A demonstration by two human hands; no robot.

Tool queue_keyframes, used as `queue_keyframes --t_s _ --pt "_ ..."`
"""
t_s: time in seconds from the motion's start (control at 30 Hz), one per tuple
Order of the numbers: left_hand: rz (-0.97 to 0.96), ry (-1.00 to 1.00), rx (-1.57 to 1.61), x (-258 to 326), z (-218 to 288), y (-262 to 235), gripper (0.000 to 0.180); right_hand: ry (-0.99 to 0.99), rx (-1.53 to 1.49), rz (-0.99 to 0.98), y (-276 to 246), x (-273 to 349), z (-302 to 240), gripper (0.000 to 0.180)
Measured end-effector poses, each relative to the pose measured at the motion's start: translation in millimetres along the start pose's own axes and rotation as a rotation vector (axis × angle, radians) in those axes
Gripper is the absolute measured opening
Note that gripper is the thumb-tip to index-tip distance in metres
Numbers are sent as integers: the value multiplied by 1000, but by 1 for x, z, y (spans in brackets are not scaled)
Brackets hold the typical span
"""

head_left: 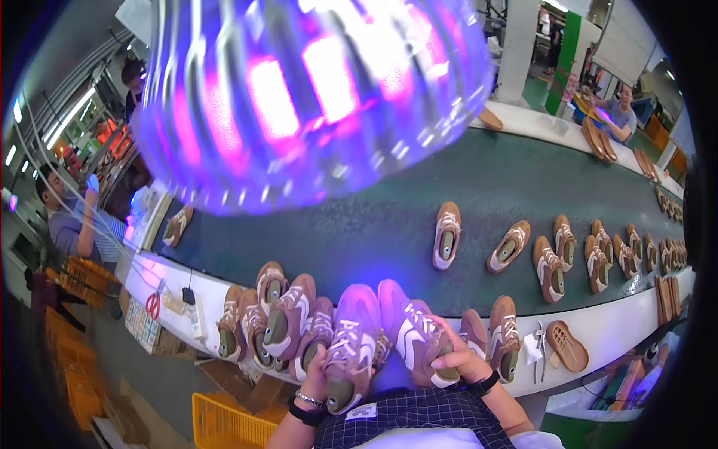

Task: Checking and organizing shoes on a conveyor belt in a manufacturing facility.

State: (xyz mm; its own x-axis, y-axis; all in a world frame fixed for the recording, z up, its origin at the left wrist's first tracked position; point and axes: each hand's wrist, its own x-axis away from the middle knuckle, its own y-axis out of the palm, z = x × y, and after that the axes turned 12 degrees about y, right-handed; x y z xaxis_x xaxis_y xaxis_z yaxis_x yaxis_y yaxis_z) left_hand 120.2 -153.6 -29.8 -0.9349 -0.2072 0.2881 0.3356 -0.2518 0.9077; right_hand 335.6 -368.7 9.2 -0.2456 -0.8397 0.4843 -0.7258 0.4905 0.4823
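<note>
My left hand (315, 379) is closed round the heel end of a brown sneaker (350, 346) with white laces. My right hand (461, 356) grips the heel of a matching sneaker (410, 323), which has a pale side stripe. Both shoes are held side by side, toes pointing away from me, and purple light tints their toes. Dark green lasts fill the openings of the sneakers. A cluster of similar sneakers (293, 314) stands left of my left hand. Just right of my right hand stands another sneaker (504, 337).
A large ribbed lamp (314, 112) glows purple overhead, hiding much of the far side. Several sneakers ride on the green conveyor belt (359, 239). Scissors (153, 305) lie on the left ledge, a loose sole (566, 346) on the right one. A yellow crate (232, 423) sits below. Other people work beyond the belt.
</note>
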Motion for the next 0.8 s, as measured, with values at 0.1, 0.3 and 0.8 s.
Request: queue_keyframes --t_s 0.1,0.3,0.8 --pt "69 201 -276 3 -7 -7 89 26 68 24 7 -1 4 90" --pt "297 308 -513 32 4 26 76 81 108 1 29 0 11 87" --pt "670 522 -1239 71 202 -59 60 86 3 24 36 16 9 88"
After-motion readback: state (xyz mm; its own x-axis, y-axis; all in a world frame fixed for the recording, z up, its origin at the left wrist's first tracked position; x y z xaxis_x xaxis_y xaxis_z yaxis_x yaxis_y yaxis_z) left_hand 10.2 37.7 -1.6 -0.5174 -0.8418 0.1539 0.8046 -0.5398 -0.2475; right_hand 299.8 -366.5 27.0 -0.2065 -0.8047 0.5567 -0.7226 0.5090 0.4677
